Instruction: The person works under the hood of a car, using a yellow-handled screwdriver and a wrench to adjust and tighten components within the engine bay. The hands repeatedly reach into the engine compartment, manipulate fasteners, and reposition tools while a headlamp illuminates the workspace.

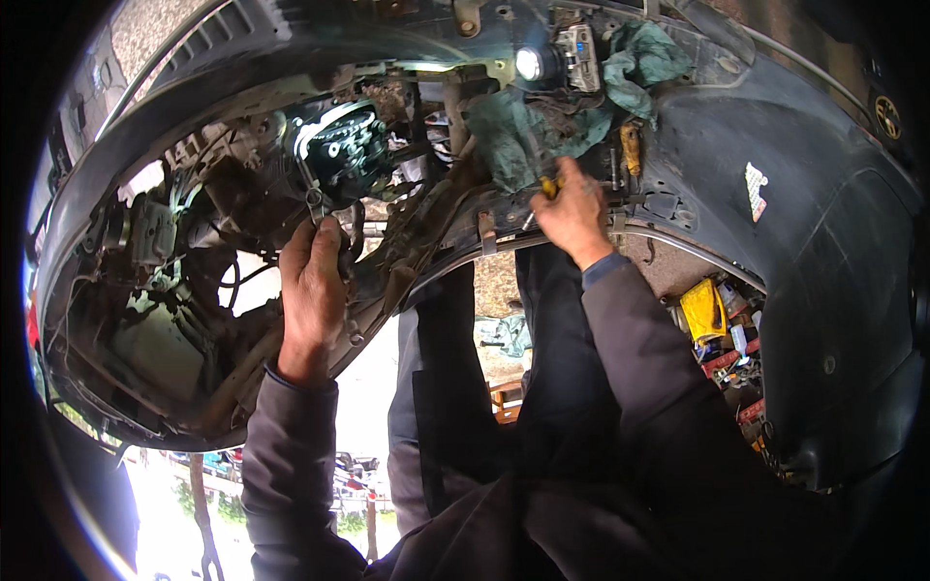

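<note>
My left hand (315, 271) is closed around a ring spanner (315, 198), whose ring end stands out past the thumb. It is held in front of the exposed, brightly lit engine part (344, 145) with open metal workings. On the right, my right hand (573, 215) has its fingers bent around a small yellow-handled tool (549, 187), perhaps a screwdriver; most of it is hidden by the fingers. Just beyond it, a green cloth (513, 140) lies over the edge of the engine bay. Another yellow-handled tool (631, 150) rests to the right of that hand.
A lit work lamp (530, 65) stands at the far side, beside a second green cloth (644, 66). The dark car fender (775, 223) curves along the right. Below it are a yellow cloth or bag (703, 310) and several tools. Hoses and brackets crowd the engine bay at left.
</note>
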`<state>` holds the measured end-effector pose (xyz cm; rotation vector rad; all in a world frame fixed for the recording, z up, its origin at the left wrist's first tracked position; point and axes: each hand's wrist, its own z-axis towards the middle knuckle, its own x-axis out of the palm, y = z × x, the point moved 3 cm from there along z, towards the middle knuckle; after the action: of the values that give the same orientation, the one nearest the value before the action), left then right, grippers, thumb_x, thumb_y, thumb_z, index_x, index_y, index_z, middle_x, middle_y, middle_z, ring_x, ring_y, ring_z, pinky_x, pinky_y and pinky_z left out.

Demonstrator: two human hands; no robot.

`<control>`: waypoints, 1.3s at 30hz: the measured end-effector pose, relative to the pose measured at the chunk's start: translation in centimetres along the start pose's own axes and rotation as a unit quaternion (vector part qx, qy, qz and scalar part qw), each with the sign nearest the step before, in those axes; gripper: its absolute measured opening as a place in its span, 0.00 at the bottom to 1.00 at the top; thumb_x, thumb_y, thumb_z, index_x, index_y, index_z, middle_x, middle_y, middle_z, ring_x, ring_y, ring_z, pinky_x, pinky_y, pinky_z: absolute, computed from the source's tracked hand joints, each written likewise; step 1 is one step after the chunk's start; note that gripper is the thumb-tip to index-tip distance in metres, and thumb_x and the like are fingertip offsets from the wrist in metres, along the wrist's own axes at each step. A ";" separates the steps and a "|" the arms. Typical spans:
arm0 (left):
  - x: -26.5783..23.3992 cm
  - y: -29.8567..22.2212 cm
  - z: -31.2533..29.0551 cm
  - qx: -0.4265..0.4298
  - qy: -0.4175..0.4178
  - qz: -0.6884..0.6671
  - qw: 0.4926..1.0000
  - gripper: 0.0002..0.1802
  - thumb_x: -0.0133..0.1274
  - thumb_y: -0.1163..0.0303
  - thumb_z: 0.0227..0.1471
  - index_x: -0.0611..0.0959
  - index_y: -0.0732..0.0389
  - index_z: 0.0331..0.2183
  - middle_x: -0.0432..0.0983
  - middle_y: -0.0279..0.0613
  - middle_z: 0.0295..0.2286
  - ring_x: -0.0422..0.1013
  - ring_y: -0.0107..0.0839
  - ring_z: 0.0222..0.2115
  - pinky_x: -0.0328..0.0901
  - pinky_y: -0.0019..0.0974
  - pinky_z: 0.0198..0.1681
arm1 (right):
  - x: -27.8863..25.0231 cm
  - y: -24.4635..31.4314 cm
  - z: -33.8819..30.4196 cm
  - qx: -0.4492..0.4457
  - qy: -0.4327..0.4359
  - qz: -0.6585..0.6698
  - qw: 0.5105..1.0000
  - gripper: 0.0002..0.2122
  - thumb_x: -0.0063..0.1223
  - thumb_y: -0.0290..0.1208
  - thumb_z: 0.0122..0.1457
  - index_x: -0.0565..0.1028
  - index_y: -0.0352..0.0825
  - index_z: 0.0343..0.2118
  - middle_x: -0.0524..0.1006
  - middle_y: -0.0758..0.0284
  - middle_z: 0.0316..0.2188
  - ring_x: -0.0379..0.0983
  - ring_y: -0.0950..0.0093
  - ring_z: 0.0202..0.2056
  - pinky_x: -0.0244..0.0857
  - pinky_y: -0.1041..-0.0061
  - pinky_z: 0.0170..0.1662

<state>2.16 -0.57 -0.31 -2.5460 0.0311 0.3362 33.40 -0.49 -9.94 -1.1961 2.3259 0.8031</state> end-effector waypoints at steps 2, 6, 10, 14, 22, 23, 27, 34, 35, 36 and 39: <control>-0.4 -0.7 -1.4 0.015 -0.029 0.018 0.999 0.11 0.46 0.64 0.64 0.76 0.60 0.32 0.63 0.25 0.17 0.57 0.16 0.15 0.52 0.24 0.17 | -0.7 0.3 0.5 -0.051 -0.091 -0.150 0.983 0.26 0.59 0.31 0.47 0.69 0.33 0.51 0.71 0.53 0.40 0.68 0.54 0.45 0.65 0.57 0.47; -1.5 -0.6 -3.4 -0.043 -0.042 -0.171 0.984 0.10 0.45 0.65 0.65 0.75 0.60 0.33 0.63 0.26 0.17 0.56 0.15 0.14 0.52 0.22 0.16 | 0.7 6.7 -0.2 -0.264 -0.127 0.004 0.956 0.22 0.64 0.31 0.45 0.74 0.32 0.45 0.72 0.57 0.34 0.71 0.60 0.37 0.69 0.61 0.40; -2.5 0.0 -3.0 -0.048 -0.070 -0.201 0.976 0.09 0.45 0.66 0.65 0.75 0.58 0.32 0.63 0.26 0.17 0.56 0.15 0.14 0.51 0.22 0.16 | 4.3 16.0 -0.7 -0.438 -0.066 0.041 0.896 0.20 0.65 0.31 0.45 0.75 0.32 0.43 0.74 0.56 0.36 0.74 0.60 0.39 0.73 0.63 0.40; -2.5 0.1 -2.7 -0.017 -0.057 -0.196 0.979 0.10 0.46 0.64 0.64 0.77 0.61 0.36 0.64 0.27 0.18 0.58 0.15 0.14 0.52 0.22 0.15 | 6.3 19.7 0.0 -0.429 0.003 -0.029 0.903 0.09 0.52 0.28 0.54 0.75 0.36 0.37 0.73 0.61 0.37 0.73 0.63 0.41 0.68 0.63 0.41; -2.0 -1.0 -3.0 -0.034 -0.053 -0.201 0.978 0.10 0.45 0.65 0.64 0.73 0.60 0.33 0.62 0.31 0.14 0.55 0.20 0.11 0.52 0.26 0.14 | 6.8 20.7 0.3 -0.496 -0.049 -0.018 0.867 0.08 0.58 0.29 0.49 0.74 0.37 0.32 0.71 0.67 0.28 0.74 0.65 0.31 0.70 0.65 0.32; -2.0 -1.1 -3.1 -0.033 -0.051 -0.202 0.977 0.10 0.45 0.64 0.64 0.73 0.60 0.33 0.62 0.31 0.14 0.55 0.20 0.11 0.52 0.26 0.14 | 6.8 20.8 0.3 -0.499 -0.050 -0.017 0.865 0.08 0.58 0.29 0.49 0.73 0.37 0.32 0.71 0.67 0.27 0.74 0.65 0.30 0.70 0.65 0.31; -1.7 -1.3 -3.2 -0.056 -0.056 -0.225 0.971 0.10 0.45 0.64 0.64 0.73 0.59 0.33 0.61 0.30 0.14 0.54 0.19 0.12 0.52 0.26 0.14 | 7.1 20.7 0.3 -0.452 0.048 -0.049 0.889 0.07 0.50 0.27 0.52 0.73 0.35 0.35 0.76 0.61 0.34 0.76 0.63 0.38 0.69 0.63 0.40; -1.5 -1.3 -3.3 -0.071 -0.041 -0.225 0.971 0.09 0.46 0.63 0.63 0.72 0.57 0.33 0.59 0.28 0.15 0.54 0.18 0.13 0.50 0.24 0.15 | 6.9 20.9 0.1 -0.473 0.010 -0.021 0.881 0.06 0.50 0.26 0.51 0.74 0.35 0.33 0.77 0.61 0.33 0.76 0.62 0.38 0.70 0.63 0.38; -1.5 -1.3 -3.3 -0.063 -0.035 -0.223 0.972 0.09 0.46 0.63 0.63 0.72 0.57 0.33 0.59 0.28 0.15 0.54 0.18 0.13 0.50 0.24 0.15 | 6.7 20.8 0.1 -0.477 -0.016 -0.004 0.879 0.06 0.50 0.26 0.51 0.74 0.35 0.32 0.77 0.62 0.32 0.77 0.62 0.37 0.70 0.63 0.38; -1.4 -1.3 -3.3 -0.066 -0.037 -0.223 0.972 0.09 0.46 0.63 0.63 0.72 0.57 0.33 0.59 0.28 0.15 0.54 0.18 0.13 0.50 0.24 0.15 | 6.9 20.8 0.2 -0.471 -0.010 -0.006 0.882 0.05 0.51 0.26 0.50 0.74 0.35 0.31 0.77 0.62 0.31 0.77 0.62 0.36 0.70 0.63 0.37; -1.3 -1.3 -3.4 -0.072 -0.039 -0.225 0.971 0.10 0.46 0.62 0.63 0.71 0.57 0.32 0.59 0.28 0.15 0.53 0.18 0.12 0.50 0.24 0.15 | 7.1 20.6 0.2 -0.459 0.000 -0.001 0.889 0.05 0.52 0.26 0.49 0.74 0.35 0.30 0.77 0.62 0.30 0.77 0.61 0.34 0.70 0.62 0.36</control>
<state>1.80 -1.37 3.40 -2.5831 -0.6120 0.2650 12.42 5.10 -7.90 -1.5047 1.9305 2.0245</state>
